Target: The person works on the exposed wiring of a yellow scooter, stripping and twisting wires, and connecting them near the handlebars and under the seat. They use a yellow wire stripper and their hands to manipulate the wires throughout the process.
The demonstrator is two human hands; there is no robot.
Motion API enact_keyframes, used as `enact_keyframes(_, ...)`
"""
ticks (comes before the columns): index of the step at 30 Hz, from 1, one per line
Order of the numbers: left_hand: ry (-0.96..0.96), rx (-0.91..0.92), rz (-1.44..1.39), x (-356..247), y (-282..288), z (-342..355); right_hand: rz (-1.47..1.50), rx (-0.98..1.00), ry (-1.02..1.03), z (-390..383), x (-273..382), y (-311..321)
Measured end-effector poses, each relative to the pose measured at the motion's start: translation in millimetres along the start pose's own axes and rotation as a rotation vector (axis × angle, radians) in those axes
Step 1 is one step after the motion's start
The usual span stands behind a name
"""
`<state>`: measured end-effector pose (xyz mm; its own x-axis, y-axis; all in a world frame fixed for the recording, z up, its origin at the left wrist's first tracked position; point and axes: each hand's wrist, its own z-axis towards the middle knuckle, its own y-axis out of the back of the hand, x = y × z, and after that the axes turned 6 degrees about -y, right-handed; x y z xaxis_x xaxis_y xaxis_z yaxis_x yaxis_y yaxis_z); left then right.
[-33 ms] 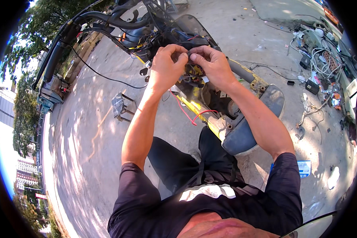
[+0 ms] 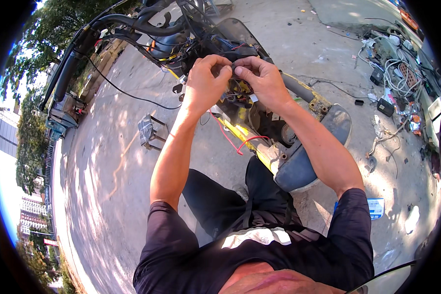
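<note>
Sunlit concrete ground (image 2: 103, 171) spreads across the view I get from afar. At its top middle, the exposed wiring (image 2: 240, 88) of a stripped vehicle shows below the hands. The left hand (image 2: 207, 81) and right hand (image 2: 263, 81) almost meet above it, thumbs and forefingers curled in (whatever sits between them is too small to make out), so I cannot tell whether either grip is closed on anything. Nearer the body, a red wire (image 2: 252, 138) loops by the yellow frame (image 2: 240, 130). I see a small stool (image 2: 145, 130) at left and heaped cables (image 2: 393, 66) at far right.
</note>
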<state>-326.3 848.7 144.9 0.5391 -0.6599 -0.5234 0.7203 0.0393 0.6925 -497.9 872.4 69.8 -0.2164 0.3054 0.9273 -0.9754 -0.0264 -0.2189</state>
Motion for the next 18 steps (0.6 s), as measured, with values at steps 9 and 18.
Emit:
enact_keyframes(9,0.096,0.015,-0.165,3,8,0,0.058,0.005,-0.006,1,-8,-5)
enact_keyframes(18,-0.034,-0.027,0.123,-7,-3,1,0.12,0.029,-0.057,1,-4,-2)
